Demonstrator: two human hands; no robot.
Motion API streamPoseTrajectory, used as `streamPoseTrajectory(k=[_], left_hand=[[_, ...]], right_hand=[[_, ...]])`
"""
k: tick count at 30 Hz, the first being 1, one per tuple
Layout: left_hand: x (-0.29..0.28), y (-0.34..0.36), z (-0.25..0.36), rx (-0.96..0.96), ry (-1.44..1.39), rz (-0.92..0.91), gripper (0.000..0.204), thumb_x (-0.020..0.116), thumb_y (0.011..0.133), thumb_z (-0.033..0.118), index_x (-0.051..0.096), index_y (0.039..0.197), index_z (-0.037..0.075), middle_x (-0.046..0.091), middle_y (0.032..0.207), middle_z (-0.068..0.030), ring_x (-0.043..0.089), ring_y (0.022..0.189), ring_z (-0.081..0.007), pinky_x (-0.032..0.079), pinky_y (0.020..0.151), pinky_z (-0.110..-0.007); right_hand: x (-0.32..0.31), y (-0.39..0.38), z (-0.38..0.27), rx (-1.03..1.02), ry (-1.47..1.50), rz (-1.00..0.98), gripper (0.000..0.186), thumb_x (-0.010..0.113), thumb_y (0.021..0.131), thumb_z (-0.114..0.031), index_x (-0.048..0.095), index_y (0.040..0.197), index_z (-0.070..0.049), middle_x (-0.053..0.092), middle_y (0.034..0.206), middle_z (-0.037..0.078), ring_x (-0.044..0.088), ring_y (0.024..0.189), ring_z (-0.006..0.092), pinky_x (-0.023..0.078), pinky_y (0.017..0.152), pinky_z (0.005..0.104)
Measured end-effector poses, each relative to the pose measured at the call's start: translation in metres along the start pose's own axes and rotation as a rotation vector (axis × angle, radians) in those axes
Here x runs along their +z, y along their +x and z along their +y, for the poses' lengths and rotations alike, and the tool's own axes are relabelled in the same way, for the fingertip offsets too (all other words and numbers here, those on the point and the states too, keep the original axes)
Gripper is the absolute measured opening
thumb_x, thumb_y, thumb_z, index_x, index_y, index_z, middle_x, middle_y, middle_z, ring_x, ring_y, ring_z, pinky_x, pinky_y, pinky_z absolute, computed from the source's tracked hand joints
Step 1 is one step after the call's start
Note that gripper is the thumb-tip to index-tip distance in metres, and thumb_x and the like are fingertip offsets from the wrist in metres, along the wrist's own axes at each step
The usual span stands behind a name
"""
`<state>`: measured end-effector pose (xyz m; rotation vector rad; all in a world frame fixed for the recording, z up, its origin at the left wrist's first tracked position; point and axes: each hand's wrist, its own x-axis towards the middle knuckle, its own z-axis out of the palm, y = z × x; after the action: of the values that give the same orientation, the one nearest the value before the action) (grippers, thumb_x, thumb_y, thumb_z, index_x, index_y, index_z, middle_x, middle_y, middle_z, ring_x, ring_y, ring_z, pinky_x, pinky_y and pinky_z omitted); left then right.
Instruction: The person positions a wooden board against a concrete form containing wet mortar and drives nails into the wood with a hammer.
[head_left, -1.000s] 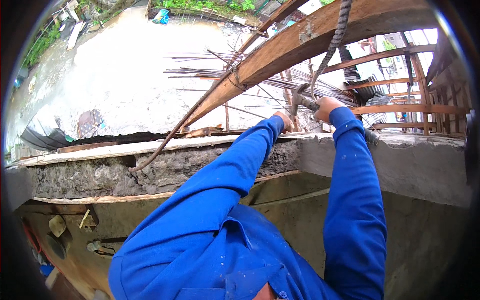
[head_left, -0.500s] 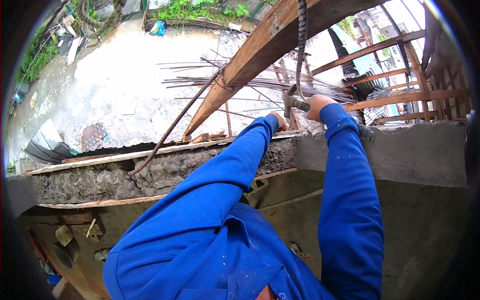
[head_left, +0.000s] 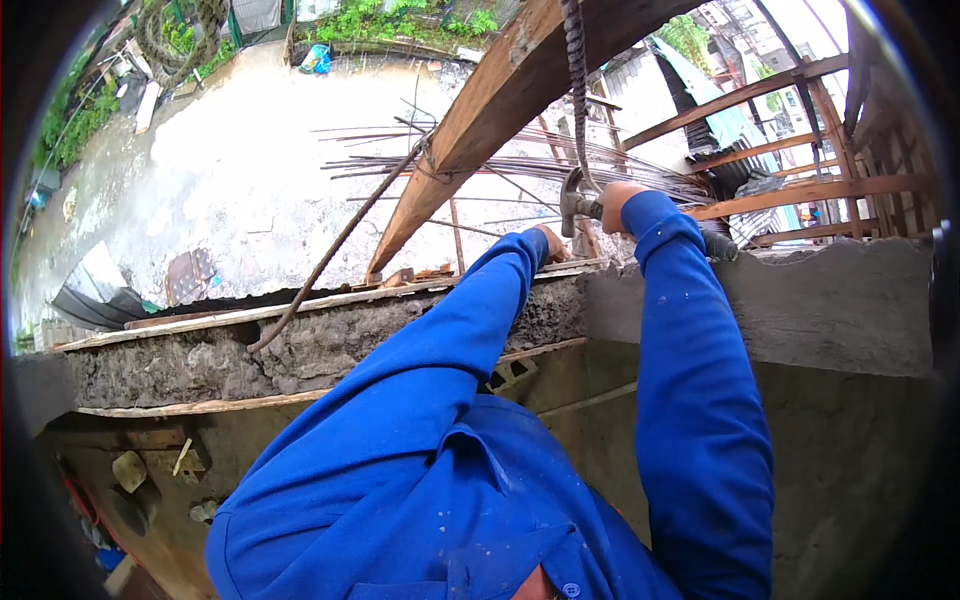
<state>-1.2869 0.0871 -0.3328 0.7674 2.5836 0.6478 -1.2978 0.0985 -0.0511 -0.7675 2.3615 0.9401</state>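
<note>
My right hand (head_left: 621, 204) is closed around a claw hammer (head_left: 570, 204). Its metal head points left, and the dark grip end (head_left: 719, 245) comes out behind my wrist. A ribbed steel bar (head_left: 577, 90) comes down from above, and its lower end curves close to the hammer head and my right hand. My left hand (head_left: 552, 244) is at the far top edge of the rough concrete wall (head_left: 330, 350), left of and below the hammer head. The sleeve and the wall edge hide most of its fingers.
A thick wooden beam (head_left: 470, 140) slants up across the view. A bent steel bar (head_left: 340, 255) juts from the wall toward it. Wooden strips (head_left: 200, 322) edge the wall. Beyond lie several loose steel bars (head_left: 390, 165) above pale ground; a timber frame (head_left: 770, 195) stands right.
My right hand and the hammer have shifted slightly left, and the handle's end is a little higher. The whole view has shifted slightly. My left hand stays at the wall's edge.
</note>
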Motion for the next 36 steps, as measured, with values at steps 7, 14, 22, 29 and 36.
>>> streamPoseTrajectory(k=[7,14,22,29,36], left_hand=[[-0.028,-0.026,0.028,-0.221,-0.839,-0.045,0.039,0.066,0.083,0.036,0.064,0.118,0.020,0.065,0.116,0.0004,0.064,0.092,-0.0164,0.052,0.078,-0.032],[-0.035,-0.041,0.028,-0.292,-0.798,0.059,0.038,0.071,0.079,0.040,0.071,0.105,0.012,0.071,0.093,-0.0083,0.065,0.080,-0.0186,0.052,0.072,-0.032],[-0.023,-0.027,0.031,-0.114,-0.919,0.121,0.031,0.074,0.076,0.035,0.074,0.098,0.011,0.071,0.088,-0.0069,0.063,0.075,-0.0165,0.051,0.066,-0.030],[-0.025,-0.037,0.029,-0.189,-0.877,0.174,0.037,0.077,0.074,0.033,0.073,0.099,0.007,0.071,0.086,-0.0069,0.059,0.070,-0.0145,0.049,0.064,-0.029],[-0.028,-0.044,0.022,-0.192,-0.803,0.125,0.042,0.075,0.075,0.038,0.071,0.104,0.008,0.070,0.090,-0.0067,0.061,0.075,-0.0163,0.049,0.067,-0.031]], right_hand=[[-0.006,-0.007,0.009,0.042,0.047,0.009,0.033,0.059,0.069,-0.016,0.070,0.097,-0.002,0.067,0.096,0.021,0.066,0.090,0.0325,0.053,0.080,0.0393],[-0.009,-0.004,-0.008,-0.043,-0.036,-0.054,0.030,0.065,0.069,-0.016,0.070,0.092,0.002,0.069,0.089,0.019,0.069,0.082,0.0282,0.055,0.073,0.0377],[-0.003,0.008,0.012,0.010,-0.027,-0.065,0.028,0.063,0.072,-0.014,0.070,0.094,0.002,0.069,0.095,0.018,0.068,0.086,0.0289,0.054,0.074,0.0394],[-0.019,-0.012,-0.006,0.068,0.011,-0.102,0.035,0.058,0.070,-0.014,0.068,0.100,0.002,0.066,0.102,0.022,0.066,0.095,0.0341,0.052,0.082,0.0405],[-0.007,-0.009,-0.015,0.104,-0.017,-0.107,0.037,0.058,0.073,-0.015,0.066,0.106,-0.001,0.064,0.110,0.021,0.062,0.104,0.0339,0.050,0.088,0.0417]])
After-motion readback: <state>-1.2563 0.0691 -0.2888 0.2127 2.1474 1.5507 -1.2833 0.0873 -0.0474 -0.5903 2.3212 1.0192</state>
